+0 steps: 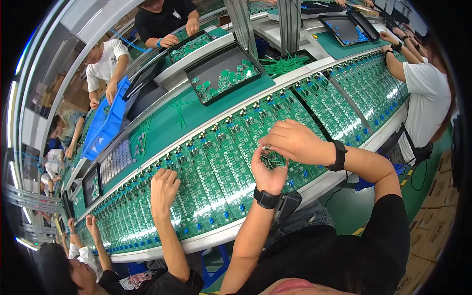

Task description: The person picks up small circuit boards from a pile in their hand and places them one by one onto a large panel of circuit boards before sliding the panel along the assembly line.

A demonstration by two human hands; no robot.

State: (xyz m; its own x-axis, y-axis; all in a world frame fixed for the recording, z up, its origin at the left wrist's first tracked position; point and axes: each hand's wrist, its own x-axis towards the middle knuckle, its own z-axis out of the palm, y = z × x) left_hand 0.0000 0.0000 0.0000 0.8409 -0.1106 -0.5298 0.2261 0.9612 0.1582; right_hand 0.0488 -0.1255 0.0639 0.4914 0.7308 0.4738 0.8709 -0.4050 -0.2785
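My left hand [269, 178] is cupped palm up around a heap of small green circuit boards [273, 160], its fingers curled up along the heap's side. Over that heap bends my right hand [300, 142], thumb and fingertips pinched together close to my left fingertips. Whatever lies in this pinch is too small and covered to name. Both hands are above a long row of large green circuit board panels [216, 182], which carry upright parts along the far edge and blue parts along the near edge. Each of my wrists wears a black band.
Beyond the panels stand a black tray [223, 73] of small green boards, a pile of green strips [287, 64] and a blue bin [105, 120]. A co-worker's hand [164, 189] reaches over the panels at left; another person [423, 93] works at right. Cardboard boxes [432, 216] line the floor.
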